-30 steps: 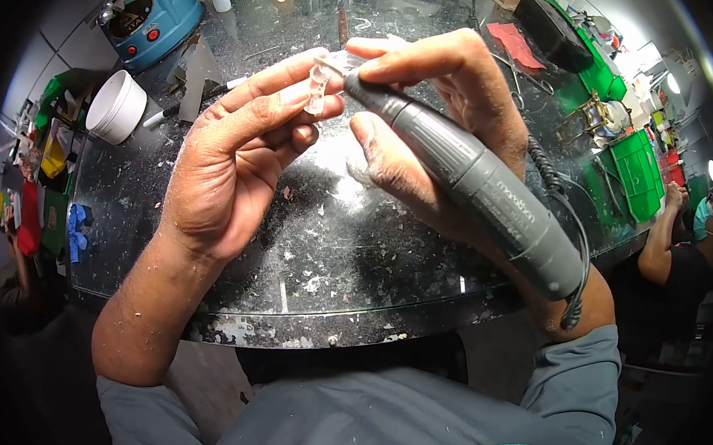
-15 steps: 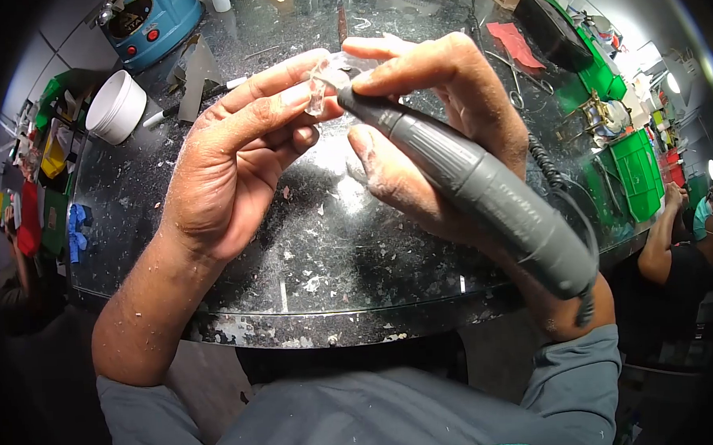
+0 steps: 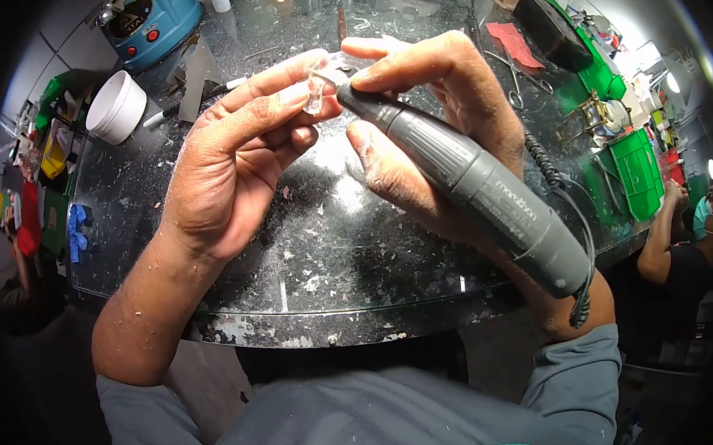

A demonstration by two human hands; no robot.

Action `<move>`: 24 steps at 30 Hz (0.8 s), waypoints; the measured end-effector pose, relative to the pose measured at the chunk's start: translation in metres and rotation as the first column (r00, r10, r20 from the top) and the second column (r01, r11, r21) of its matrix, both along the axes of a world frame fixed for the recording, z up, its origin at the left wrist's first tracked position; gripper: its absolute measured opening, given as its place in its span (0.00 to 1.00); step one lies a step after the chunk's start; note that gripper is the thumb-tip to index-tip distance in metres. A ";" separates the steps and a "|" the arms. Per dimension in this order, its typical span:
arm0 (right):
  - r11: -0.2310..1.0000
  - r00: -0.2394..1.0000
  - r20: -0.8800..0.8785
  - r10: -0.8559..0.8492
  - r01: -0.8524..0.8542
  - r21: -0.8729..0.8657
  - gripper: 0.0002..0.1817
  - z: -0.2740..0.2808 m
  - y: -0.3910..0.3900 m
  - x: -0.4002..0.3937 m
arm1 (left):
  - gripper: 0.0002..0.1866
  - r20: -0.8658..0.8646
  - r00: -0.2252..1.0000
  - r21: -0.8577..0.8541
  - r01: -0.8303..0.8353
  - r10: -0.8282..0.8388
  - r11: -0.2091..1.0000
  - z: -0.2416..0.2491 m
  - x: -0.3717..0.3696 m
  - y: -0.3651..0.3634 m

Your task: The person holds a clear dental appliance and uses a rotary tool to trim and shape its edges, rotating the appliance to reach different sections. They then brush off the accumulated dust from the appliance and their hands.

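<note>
My left hand (image 3: 238,156) pinches a small clear plastic piece, curved like a dental appliance (image 3: 315,95), between its thumb and fingertips. My right hand (image 3: 447,99) is wrapped round a dark grey rotary handpiece (image 3: 482,173), its nose pointing up and left at the clear piece. The tip of the handpiece is right at the piece; whether it touches cannot be made out. Part of the clear piece is hidden behind the fingers of both hands. A coiled cord (image 3: 581,304) hangs from the rear end of the handpiece. Pale dust clings to my right thumb.
A white tub (image 3: 116,107) and a blue machine (image 3: 151,29) stand at the back left of the speckled black worktop (image 3: 311,264). To the right lie scissors (image 3: 515,96), a red sheet (image 3: 516,45), a brass-coloured device (image 3: 606,118) and green bins (image 3: 638,174). Another person's arm (image 3: 659,237) is at far right.
The handpiece has rolled slightly in my right hand, so its lettering shows more, and its rear end has shifted a little left. My left hand is nearly unmoved.
</note>
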State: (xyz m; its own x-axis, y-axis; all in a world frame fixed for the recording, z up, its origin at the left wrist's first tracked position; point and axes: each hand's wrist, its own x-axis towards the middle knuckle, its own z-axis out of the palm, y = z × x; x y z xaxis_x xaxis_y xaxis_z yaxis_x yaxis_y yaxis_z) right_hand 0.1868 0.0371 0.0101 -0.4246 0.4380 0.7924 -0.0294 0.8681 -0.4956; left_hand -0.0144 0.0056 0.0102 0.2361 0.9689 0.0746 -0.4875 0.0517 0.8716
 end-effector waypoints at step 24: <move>0.992 0.995 -0.057 -0.081 0.086 0.094 0.21 0.000 0.000 -0.007 | 0.23 -0.052 0.997 0.061 -0.058 0.061 0.996 -0.002 0.004 -0.001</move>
